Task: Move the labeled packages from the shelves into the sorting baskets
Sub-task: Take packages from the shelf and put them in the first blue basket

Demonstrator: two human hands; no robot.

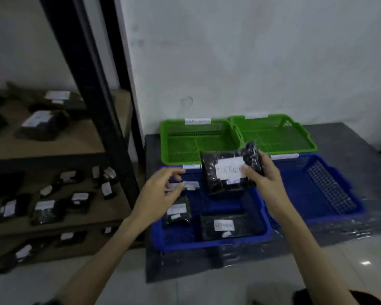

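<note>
Black plastic wrapped the package (229, 170) that a person's right hand (262, 179) held above the near-left blue basket (209, 243), thumb pressed on its white label (229, 170) and fingers curled behind. The left hand (161, 192) hovered just beside it with fingers loosely spread, holding nothing. At least two labeled packages (223, 225) already lay in that blue basket, while a second blue basket (317, 190) to the right and two green baskets (198, 142) behind showed only their mesh floors. The step in hand appeared to be reading the label to choose a basket; the next move would likely call for matching it to a basket tag and lowering the package in. Handwriting on the label was too blurred to read with confidence, as were the small white tags on the basket rims. More labeled packages (42, 124) sat on the brown shelves (75, 146) at left, so much of the sorting seemed to remain.
</note>
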